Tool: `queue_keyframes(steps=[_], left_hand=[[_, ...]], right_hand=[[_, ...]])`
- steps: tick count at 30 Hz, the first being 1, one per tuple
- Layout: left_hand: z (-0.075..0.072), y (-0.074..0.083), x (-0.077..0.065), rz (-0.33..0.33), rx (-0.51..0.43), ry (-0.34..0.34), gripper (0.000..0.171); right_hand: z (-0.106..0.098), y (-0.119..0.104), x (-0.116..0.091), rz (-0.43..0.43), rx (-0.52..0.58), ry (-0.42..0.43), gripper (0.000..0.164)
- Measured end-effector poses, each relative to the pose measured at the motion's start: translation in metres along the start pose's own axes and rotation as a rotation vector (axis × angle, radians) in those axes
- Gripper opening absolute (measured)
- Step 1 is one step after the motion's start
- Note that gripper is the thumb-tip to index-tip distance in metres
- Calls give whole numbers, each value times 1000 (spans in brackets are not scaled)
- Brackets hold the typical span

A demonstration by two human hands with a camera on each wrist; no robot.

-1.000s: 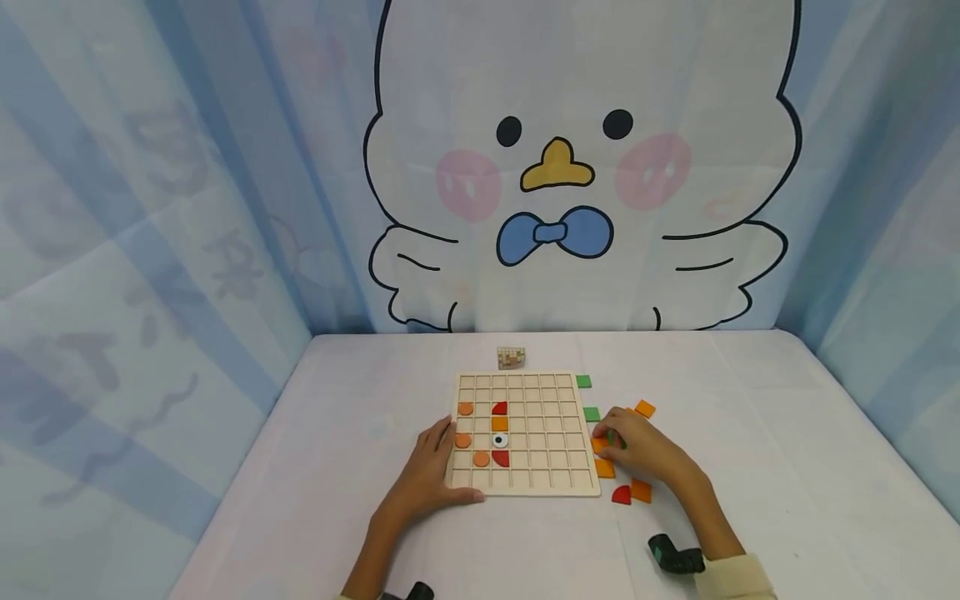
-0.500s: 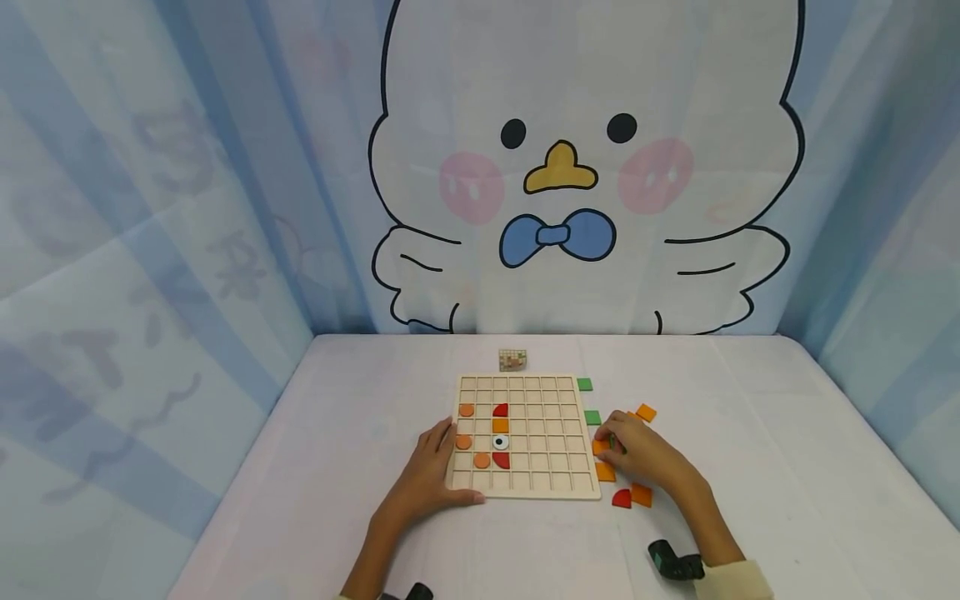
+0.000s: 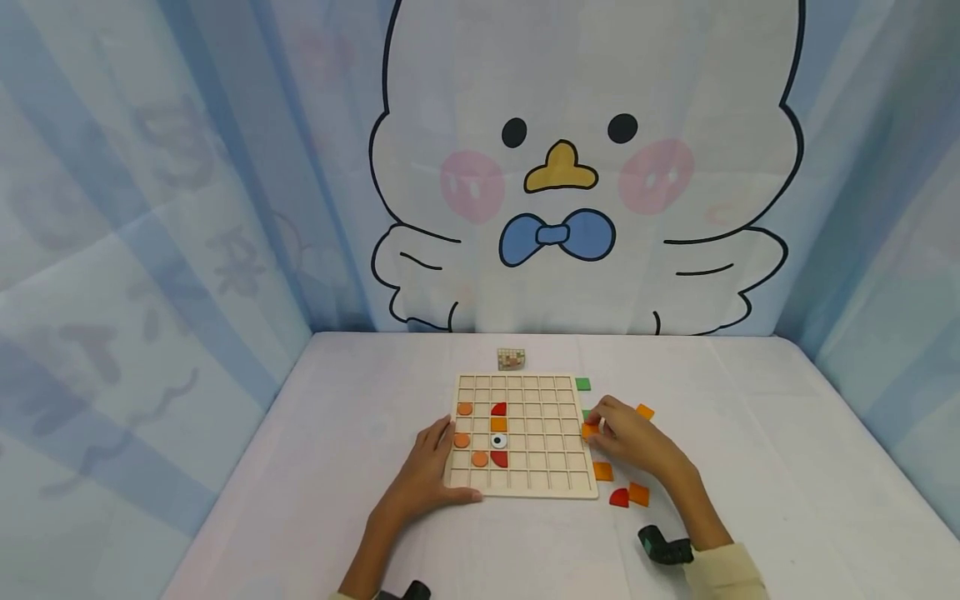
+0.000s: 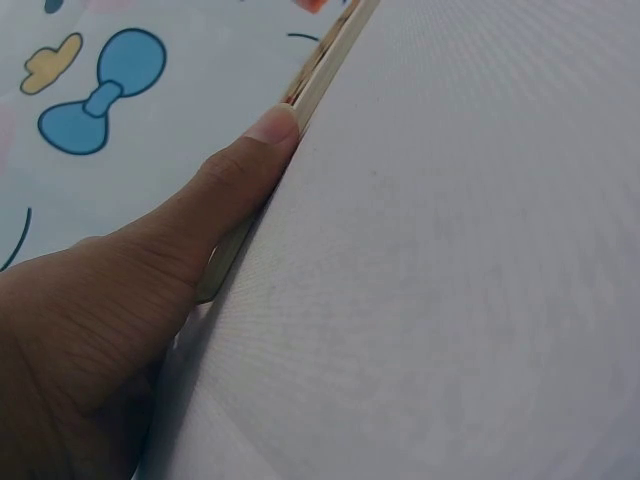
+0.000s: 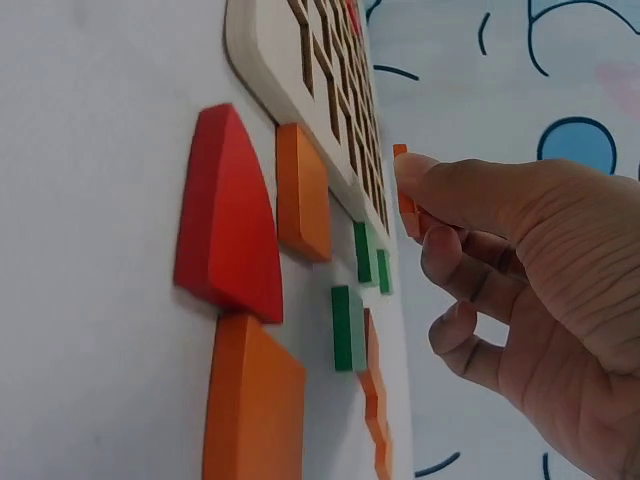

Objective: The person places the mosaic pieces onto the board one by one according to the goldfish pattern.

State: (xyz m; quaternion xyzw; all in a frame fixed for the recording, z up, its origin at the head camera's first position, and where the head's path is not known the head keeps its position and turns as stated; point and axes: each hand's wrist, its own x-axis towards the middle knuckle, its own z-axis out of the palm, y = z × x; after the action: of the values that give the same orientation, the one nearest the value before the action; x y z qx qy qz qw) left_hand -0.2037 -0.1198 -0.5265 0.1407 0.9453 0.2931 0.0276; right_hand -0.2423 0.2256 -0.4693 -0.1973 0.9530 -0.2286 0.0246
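A square wooden grid board lies in the middle of the table in the head view. My left hand rests at its near left corner, fingers along the left side, thumb against the near edge. My right hand pinches an orange square tile between thumb and fingertips, raised by the board's right edge. On the board sit several orange discs, two red quarter-round tiles, an orange square and a white eye disc.
Right of the board lie loose pieces: green tiles, orange tiles and a red quarter-round tile. A small patterned card stands behind the board. A curtain with a cartoon figure hangs behind the table.
My right hand has picked up the orange tile from beside the board and moved it slightly up and left toward the board's right edge. My left hand has stayed in place.
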Motion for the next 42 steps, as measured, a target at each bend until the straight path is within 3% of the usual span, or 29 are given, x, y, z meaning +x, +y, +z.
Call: queue_keyframes(steps=[9,19,31,42], left_hand=[[0,0,0,-4,-13,-1,126],[0,-2,-1,-3,-9,-12,125],[-2,-2,-1,16,-1,2,124],[-3,0,-2,16,-12,-9,125]], right_hand=[[12,-24,18,-41,10,-19,23],[38,-47,34,-164,-46,-1,23],[53,-67,55,-159,-95,16,24],[57,-72,61,-128,-101,19,25]])
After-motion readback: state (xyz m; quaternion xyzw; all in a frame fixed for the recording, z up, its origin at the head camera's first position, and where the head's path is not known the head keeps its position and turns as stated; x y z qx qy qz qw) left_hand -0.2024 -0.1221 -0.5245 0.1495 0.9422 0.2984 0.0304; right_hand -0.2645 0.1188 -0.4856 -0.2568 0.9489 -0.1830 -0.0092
